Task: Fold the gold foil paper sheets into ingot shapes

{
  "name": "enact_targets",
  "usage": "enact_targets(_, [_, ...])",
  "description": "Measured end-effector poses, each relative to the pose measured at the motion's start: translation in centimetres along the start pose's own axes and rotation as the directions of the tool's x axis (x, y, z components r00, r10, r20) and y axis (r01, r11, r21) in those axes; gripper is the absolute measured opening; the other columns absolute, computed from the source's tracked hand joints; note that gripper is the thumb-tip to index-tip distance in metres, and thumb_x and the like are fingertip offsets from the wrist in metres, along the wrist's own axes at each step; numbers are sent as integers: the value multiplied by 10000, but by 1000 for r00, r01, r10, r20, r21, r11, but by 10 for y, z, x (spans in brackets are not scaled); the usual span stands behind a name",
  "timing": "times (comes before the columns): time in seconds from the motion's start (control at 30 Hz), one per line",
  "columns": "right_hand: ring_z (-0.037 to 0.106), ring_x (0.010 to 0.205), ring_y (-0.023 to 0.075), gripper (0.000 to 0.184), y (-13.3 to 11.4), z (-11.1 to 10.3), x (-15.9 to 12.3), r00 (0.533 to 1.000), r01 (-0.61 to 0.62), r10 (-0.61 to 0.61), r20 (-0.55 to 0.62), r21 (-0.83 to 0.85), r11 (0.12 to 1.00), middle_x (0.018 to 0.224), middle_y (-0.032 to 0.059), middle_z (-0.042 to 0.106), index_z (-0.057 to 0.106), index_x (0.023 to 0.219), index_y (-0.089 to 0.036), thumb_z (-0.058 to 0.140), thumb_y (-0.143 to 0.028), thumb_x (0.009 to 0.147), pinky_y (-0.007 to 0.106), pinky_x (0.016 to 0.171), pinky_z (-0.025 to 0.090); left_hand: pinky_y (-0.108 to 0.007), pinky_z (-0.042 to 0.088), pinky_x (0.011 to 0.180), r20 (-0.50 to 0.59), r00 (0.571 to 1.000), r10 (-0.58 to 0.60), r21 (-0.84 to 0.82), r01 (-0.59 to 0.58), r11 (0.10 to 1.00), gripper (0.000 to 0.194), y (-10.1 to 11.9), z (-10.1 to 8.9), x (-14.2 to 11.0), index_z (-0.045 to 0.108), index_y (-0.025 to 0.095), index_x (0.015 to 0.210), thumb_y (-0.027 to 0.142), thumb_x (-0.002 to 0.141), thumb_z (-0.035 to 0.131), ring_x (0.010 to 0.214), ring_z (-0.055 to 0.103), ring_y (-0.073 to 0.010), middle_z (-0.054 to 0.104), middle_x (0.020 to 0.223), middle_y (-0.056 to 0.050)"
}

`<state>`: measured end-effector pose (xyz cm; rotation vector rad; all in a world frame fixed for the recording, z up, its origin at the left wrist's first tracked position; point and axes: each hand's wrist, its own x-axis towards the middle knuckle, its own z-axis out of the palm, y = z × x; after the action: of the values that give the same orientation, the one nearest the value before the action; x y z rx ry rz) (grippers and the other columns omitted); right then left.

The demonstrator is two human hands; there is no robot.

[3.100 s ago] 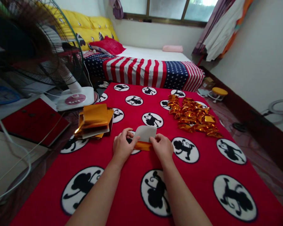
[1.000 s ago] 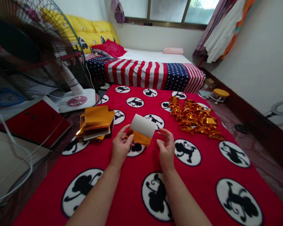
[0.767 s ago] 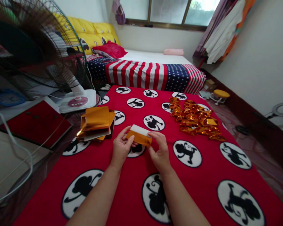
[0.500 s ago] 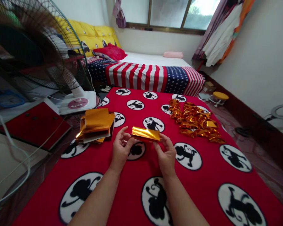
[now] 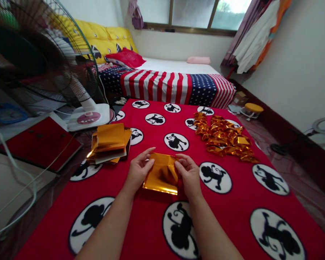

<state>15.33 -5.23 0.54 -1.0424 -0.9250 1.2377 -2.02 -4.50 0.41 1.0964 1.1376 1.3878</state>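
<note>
A sheet of gold foil paper [image 5: 161, 177] spans the space between my hands, its shiny side facing up. My left hand [image 5: 139, 169] pinches its upper left edge between thumb and fingers. On the opposite edge, my right hand [image 5: 189, 173] grips the sheet near the upper right corner, thumb on top. The foil dents near the right thumb, and its lower edge hangs toward me over the red cloth. To the left lies a stack of gold foil sheets [image 5: 111, 137]. Several folded gold foil pieces [image 5: 222, 135] sit in rows at the far right.
A red cloth with monkey prints [image 5: 151, 227] covers the table. At the left, a running fan [image 5: 89, 115] stands beside a red panel [image 5: 40, 139] and a white cable [image 5: 24, 173]. Beyond the table is a bed [image 5: 162, 85]. A yellow stool [image 5: 253, 107] stands at right.
The sheet, earlier showing its white back with a gold fold, has been turned over so gold faces up. Both hands now hold it; the right hand had let go one second ago.
</note>
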Motion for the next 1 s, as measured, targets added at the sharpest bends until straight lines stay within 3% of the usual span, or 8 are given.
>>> enact_targets(0.17, [527,540,91,289,4,-4,3,1000,-6,7,31,-34,999,664,-38,610,661,1000,-202,696,-299,731,189,486,402,-286,515,773,114,989,-91,66,84,994,314,1,-6,0,739,158,1023,319,768,653,925,659,-216,722,1018,-87])
enact_targets(0.3, [593,613,127,245,9,-7,3,998,-53,53,44,-9,999,758,4,676,703,966,-203,638,-302,752,221,550,453,-328,497,857,150,975,-163,10,163,987,278,2,-6,0,763,139,942,312,764,636,992,656,-253,728,1050,-110])
enact_targets(0.43, [660,726,179,226,11,-8,2,988,-132,128,82,50,990,892,35,729,732,900,-207,593,-253,728,276,646,509,-362,493,896,181,954,-238,-197,273,942,330,5,-4,-1,753,124,986,238,716,602,1054,645,-278,726,1083,-128])
enact_targets(0.53, [673,813,195,240,9,-7,3,993,-70,68,91,17,997,912,33,736,740,906,-212,657,-210,681,294,729,524,-373,456,979,258,937,-237,-316,314,895,405,8,-6,-2,739,112,1041,188,697,537,1167,588,-282,697,1163,-134])
enact_targets(0.77, [682,835,196,236,8,-10,3,991,-53,52,120,-1,999,951,45,738,743,929,-213,742,-253,696,277,720,530,-310,503,891,408,873,-269,-357,423,833,592,6,-10,-3,649,182,1206,82,638,517,1078,634,-237,683,1191,-80])
enact_targets(0.87, [682,825,193,228,9,-11,3,992,-59,58,108,4,998,931,37,740,745,923,-218,750,-255,698,266,707,527,-284,511,865,393,884,-254,-338,396,854,559,5,-9,-3,675,167,1148,63,621,522,1040,648,-224,698,1156,-84])
enact_targets(1.0, [683,831,198,208,6,-9,3,993,-63,61,99,16,998,933,29,744,748,898,-225,753,-255,692,266,703,528,-254,516,840,296,927,-229,-238,304,922,563,5,-8,-4,677,190,1136,20,612,562,1011,660,-201,705,1142,-63])
